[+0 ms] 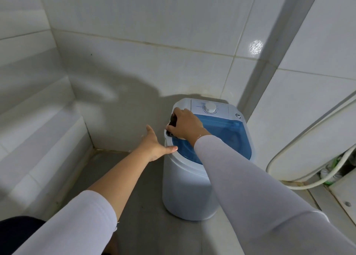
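two tiled walls meet in a corner, and a small white washing machine stands on the grey floor close to that corner, likely so it stays out of the way and near the pale hose that loops past on the right. its blue see-through lid lies shut over the tub.

the left hand reaches to the front left edge of the machine with fingers straight and spread toward the wall; the thumb tip lies on the white rim beside the lid. it holds nothing, and it looks placed there to steady the light tub.

the right hand crosses over the lid to the left rim, fingers curled round a dark wad pressed against the rim. whether that wad is a cloth or a scrubber is too hidden to tell. the grip from above, knuckles up, suits rubbing along the rim's curve, so my guess is the rim is being wiped.

behind the hand sits the white dial on the control panel, untouched.
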{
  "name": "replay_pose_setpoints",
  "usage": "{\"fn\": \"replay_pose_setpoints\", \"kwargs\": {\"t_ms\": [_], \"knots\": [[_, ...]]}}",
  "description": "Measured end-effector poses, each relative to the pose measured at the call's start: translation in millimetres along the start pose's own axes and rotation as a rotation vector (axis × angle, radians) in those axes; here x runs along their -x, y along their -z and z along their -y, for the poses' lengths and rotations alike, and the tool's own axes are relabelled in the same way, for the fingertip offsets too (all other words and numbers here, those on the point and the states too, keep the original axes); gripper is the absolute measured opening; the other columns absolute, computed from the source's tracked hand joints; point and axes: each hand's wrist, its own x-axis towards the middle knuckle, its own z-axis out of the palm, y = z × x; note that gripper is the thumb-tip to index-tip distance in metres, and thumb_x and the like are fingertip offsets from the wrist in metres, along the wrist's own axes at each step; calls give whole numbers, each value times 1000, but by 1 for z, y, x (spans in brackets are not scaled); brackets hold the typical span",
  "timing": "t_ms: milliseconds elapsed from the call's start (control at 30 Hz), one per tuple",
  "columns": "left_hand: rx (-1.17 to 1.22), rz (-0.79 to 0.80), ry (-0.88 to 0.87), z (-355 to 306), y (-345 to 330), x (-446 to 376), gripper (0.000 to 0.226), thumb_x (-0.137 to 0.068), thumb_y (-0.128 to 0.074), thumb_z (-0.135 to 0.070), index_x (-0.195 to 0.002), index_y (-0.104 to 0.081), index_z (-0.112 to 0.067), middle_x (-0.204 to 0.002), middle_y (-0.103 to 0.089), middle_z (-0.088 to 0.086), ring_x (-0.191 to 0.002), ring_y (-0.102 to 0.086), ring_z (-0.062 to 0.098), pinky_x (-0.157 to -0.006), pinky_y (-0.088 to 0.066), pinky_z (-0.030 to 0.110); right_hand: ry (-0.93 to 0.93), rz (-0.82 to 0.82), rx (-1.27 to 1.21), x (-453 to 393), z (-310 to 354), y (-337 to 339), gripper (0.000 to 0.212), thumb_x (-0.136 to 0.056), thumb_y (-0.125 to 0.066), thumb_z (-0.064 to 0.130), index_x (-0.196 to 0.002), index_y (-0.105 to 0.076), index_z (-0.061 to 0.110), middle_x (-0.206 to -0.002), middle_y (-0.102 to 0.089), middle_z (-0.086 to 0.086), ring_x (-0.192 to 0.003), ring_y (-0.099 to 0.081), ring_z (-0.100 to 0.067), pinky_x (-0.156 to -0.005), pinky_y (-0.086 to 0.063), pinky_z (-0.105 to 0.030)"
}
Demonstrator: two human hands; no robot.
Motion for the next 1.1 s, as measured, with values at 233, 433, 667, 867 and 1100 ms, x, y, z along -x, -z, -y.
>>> {"fn": "replay_pose_setpoints", "kwargs": {"t_ms": [233, 433, 667, 867, 1100], "knots": [[-25, 12, 3, 4, 2, -4, 141, -59, -78, -61, -146, 26, -23, -161, -3, 12, -147, -15, 32, -116, -21, 56, 63, -13, -11, -1, -13, -2, 41, -92, -48, 28, -132, -50, 21, -134, -51, -6, -123, -47, -25, -100, -44, -39], [-59, 6, 2, 2, 4, -2, 141, -58, -77, -62, -145, 28, -24, -161, -2, 12, -147, -14, 32, -116, -19, 57, 55, -37, -7, 2, -23, -1, 36, -94, -43, 21, -127, -56, 19, -133, -52, -7, -122, -49, -25, -95, -46, -37], [-73, -4, -4, 3, 5, -1, 141, -59, -77, -63, -145, 28, -24, -161, 1, 13, -148, -10, 31, -116, -17, 57, -13, -68, 7, 10, -48, 0, 34, -95, -43, 20, -124, -60, 22, -128, -53, -5, -115, -53, -24, -90, -48, -35], [-117, -19, 14, 1, 5, 0, 140, -60, -76, -63, -145, 28, -24, -161, 1, 13, -148, -11, 32, -116, -17, 58, -29, -77, 4, 16, -65, 4, 33, -93, -43, 16, -118, -64, 22, -126, -56, -4, -116, -52, -23, -90, -49, -36], [-159, -40, 24, -3, 5, 2, 138, -61, -75, -63, -146, 26, -23, -161, -3, 15, -147, -14, 34, -115, -20, 58, -94, -109, -36, 25, -86, 10, 30, -90, -47, 13, -109, -68, 24, -121, -59, -5, -105, -58, -25, -82, -51, -33]]}}
